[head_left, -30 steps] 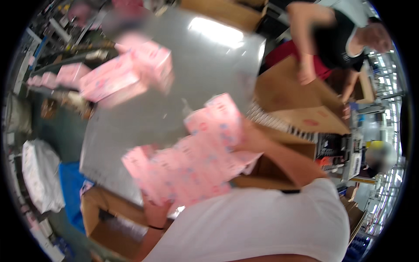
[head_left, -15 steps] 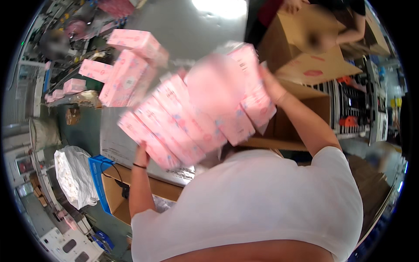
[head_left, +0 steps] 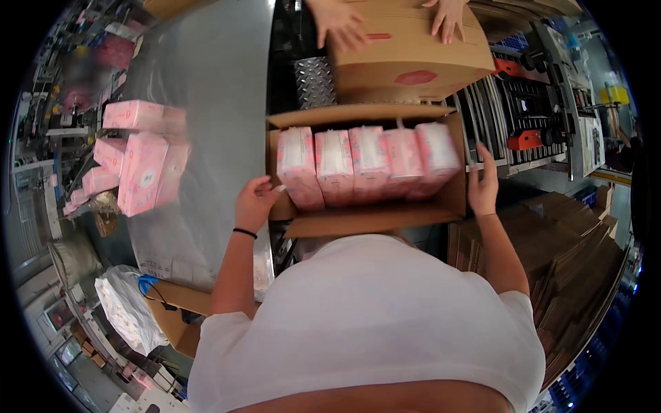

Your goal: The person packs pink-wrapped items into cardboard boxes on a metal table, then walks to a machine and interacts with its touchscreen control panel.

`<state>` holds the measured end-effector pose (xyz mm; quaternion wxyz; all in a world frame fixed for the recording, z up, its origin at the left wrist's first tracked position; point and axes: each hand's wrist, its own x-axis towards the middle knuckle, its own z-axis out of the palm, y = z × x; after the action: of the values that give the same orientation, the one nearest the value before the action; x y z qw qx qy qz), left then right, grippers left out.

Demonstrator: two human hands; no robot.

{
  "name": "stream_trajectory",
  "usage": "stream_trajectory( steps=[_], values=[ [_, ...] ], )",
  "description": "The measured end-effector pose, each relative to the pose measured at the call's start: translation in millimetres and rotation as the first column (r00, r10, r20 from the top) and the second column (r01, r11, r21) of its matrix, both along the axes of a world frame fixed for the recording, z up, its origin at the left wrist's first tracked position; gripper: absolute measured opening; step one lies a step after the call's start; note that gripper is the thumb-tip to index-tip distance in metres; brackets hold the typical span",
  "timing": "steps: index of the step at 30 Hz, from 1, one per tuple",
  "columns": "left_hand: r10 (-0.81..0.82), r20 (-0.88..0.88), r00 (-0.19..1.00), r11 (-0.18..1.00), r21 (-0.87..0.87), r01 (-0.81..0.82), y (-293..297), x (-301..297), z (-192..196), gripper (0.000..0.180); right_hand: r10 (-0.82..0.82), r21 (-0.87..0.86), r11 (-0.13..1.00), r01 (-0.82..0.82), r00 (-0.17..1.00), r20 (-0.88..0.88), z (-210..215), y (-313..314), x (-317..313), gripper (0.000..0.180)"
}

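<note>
Several pink tissue packs (head_left: 370, 162) stand side by side in a row inside an open brown carton (head_left: 372, 223) in front of me. My left hand (head_left: 255, 202) is at the carton's left end, its fingers half curled and apart, holding no pack. Along the outside of the right end, my right hand (head_left: 484, 182) has its fingers stretched out and apart. Whether either hand presses on the cardboard is hard to tell. More pink packs (head_left: 143, 172) lie in a loose pile on the left side of the metal table (head_left: 206, 89).
Beyond my carton, another person's hands (head_left: 341, 24) rest on a closed brown carton (head_left: 406, 58). A roller conveyor (head_left: 482, 124) runs to the right. Flattened cardboard (head_left: 558, 255) is stacked at lower right, and a white plastic bag (head_left: 131, 310) sits at lower left.
The row of pink packs I held between both hands over the table is now inside the carton to the right. Both hands have let go. The other person's carton is now closed.
</note>
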<state>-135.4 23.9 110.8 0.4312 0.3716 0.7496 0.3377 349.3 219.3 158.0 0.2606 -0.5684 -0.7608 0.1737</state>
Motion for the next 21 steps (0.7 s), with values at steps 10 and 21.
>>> stream_trajectory(
  steps=[10, 21],
  values=[
    [-0.55, -0.349, 0.759, 0.707, -0.678, 0.201, 151, 126, -73, 0.11, 0.55, -0.647, 0.745, -0.159, 0.697, 0.461, -120, 26, -108, 0.087],
    [-0.571, -0.093, 0.816, 0.701, -0.571, 0.426, 185, 76, -135, 0.083, 0.638, -0.753, 0.647, -0.123, 0.628, 0.446, -224, 102, -168, 0.089]
  ],
)
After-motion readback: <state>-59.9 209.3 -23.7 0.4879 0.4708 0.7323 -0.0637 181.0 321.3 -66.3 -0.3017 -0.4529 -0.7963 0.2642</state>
